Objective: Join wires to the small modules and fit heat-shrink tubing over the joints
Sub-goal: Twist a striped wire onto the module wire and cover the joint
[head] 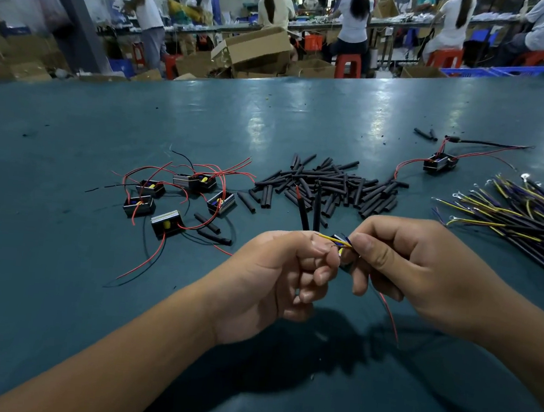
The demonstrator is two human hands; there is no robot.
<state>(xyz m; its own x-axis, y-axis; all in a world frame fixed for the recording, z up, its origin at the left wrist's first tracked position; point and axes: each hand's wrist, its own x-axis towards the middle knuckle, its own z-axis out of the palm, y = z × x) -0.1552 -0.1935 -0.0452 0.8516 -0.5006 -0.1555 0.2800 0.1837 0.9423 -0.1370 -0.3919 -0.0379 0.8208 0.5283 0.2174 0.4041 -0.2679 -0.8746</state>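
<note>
Above the near middle of the tabletop (306,109), my left hand (277,272) and my right hand (417,273) meet, and between them is 1 small module (343,250) with a yellow wire (334,239). The fingers of my left hand are curled and pinch the module side; 2 black tubes (310,209) stand up from this hand. The fingers of my right hand are clamped on the wire ends beside the module.

I judge the module is light and hard, with thin leads that can break, so it is better to hold its body and not the leads. The wire is soft and bends easily; I should pinch it near its bare end. The tubing looks smooth and may slide off the joint.

Toward the far middle lies the pile of heat-shrink pieces (329,188), and toward the left edge the group of modules (178,197) with red wires. Near the right edge lies the bundle of yellow wires (521,220), and beyond it 1 module already wired (439,162). A red wire (390,313) hangs under my right hand and could catch.
</note>
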